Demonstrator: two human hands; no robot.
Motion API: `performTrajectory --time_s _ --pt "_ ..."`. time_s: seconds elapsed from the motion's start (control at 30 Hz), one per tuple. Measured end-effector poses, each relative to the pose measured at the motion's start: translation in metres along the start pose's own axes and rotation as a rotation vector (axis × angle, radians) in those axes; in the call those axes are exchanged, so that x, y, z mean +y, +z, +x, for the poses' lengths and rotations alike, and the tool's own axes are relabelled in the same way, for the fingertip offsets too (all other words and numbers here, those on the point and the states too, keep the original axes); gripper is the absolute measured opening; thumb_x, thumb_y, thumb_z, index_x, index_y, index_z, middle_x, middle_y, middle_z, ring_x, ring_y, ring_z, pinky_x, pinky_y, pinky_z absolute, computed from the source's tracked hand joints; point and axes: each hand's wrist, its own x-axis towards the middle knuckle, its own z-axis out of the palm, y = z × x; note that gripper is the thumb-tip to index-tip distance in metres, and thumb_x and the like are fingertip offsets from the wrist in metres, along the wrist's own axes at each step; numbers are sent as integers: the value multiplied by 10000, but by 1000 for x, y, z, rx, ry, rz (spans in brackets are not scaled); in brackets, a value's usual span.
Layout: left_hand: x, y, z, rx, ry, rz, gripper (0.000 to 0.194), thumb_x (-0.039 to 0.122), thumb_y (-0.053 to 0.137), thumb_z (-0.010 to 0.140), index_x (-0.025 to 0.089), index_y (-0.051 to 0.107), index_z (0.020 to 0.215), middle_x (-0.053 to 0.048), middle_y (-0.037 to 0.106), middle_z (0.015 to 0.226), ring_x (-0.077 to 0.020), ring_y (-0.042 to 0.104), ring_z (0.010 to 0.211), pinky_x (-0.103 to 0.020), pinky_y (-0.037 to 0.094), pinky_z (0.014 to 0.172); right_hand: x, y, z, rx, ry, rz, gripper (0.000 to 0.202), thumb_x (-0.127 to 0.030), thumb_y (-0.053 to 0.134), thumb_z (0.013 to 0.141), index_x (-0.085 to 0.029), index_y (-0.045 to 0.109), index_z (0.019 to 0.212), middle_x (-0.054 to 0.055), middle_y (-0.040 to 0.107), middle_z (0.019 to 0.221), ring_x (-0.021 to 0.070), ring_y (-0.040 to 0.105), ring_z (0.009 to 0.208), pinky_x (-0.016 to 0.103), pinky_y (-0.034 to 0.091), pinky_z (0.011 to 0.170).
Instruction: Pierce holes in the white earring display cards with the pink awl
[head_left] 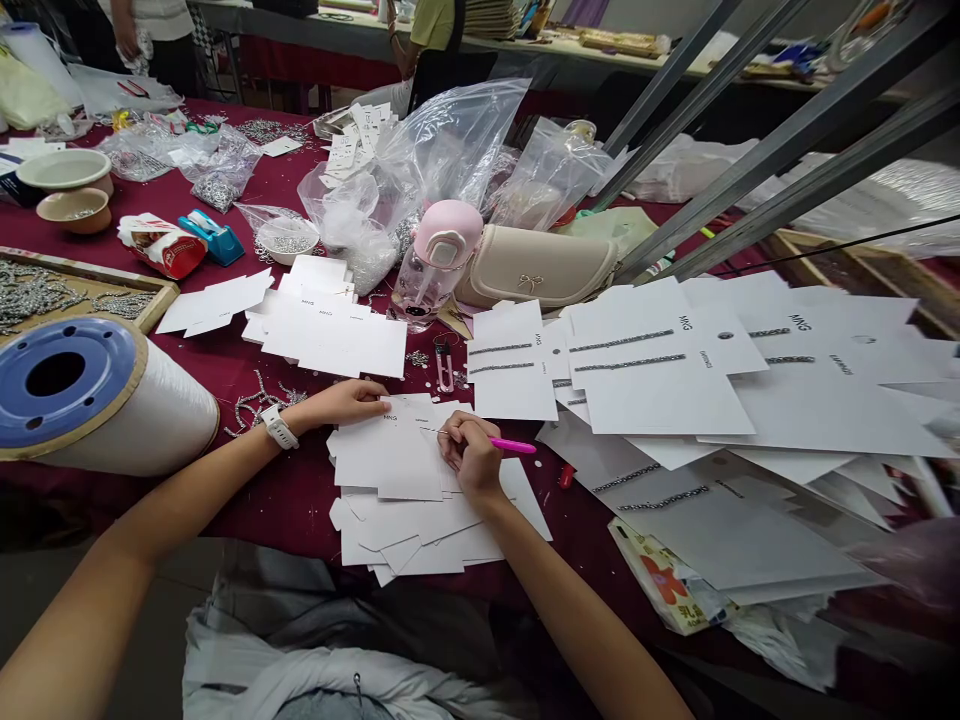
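Note:
A white card (409,470) printed "MNG" lies in front of me on top of a loose stack of white cards (442,535). My left hand (349,402) grips the card's upper left edge, thumb on top and the other fingers partly hidden. Closed around a slim pink-handled tool (514,446), my right hand (472,452) rests on the card's right side. A thin metal tip of the tool points left over the card; its exact kind cannot be made out. Beyond the card lies a small pink-and-clear clip-like item (444,365).
Cards with paired silver chains (630,350) are piled at right. A large thread spool (112,395) stands left, near loose chain pieces (262,405). A pink-lidded bottle (439,260), a beige purse (536,268) and plastic bags stand behind. Metal bars (720,150) slant across the upper right.

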Motion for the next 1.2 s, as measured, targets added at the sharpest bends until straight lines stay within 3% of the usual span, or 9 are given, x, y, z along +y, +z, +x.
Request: performTrajectory --time_s 1.2 --pt "5 0 -2 7 -32 -36 389 502 442 761 158 568 891 -15 538 763 -108 452 635 -210 326 536 -1 2 -2 -1 -15 -37 146 -140 343 550 -197 330 416 -35 356 334 45 201 291 196 102 310"
